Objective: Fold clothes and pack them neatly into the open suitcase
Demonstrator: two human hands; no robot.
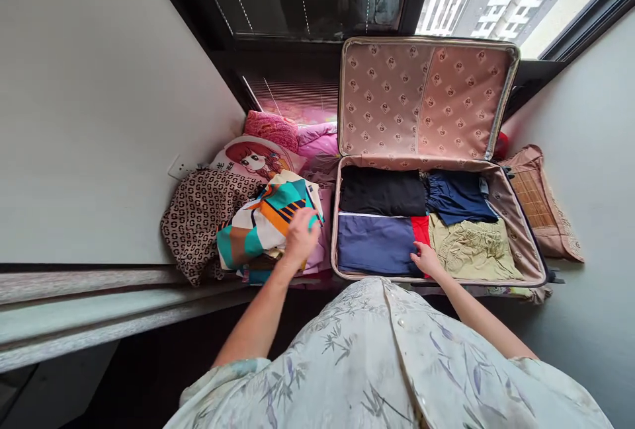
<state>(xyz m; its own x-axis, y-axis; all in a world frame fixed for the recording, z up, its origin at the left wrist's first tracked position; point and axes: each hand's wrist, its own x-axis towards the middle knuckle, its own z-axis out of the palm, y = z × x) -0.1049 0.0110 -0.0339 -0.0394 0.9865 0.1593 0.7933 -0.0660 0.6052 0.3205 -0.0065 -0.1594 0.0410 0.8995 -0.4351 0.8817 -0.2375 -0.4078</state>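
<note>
My left hand (300, 238) is over the right edge of a multicoloured patterned garment (262, 224), which lies on a pile of clothes. Its fingers are slightly bent, and a bit of teal shows in the gap between them. Inside the open suitcase (333, 231), my right hand (426, 260) rests by a folded navy garment (374, 245) and a red strip of cloth (421, 229). Thumb and forefinger of that hand are apart. Folded black clothing (384, 192), dark blue shorts (459, 196) and khaki shorts (471, 248) fill the other parts of the case.
The suitcase lid (387, 98) leans back against the window. A brown patterned cloth bundle (206, 217), a cartoon pillow (258, 156) and pink bedding (317, 139) lie to the left. A woven mat cushion (538, 201) sits between suitcase and right wall (595, 151).
</note>
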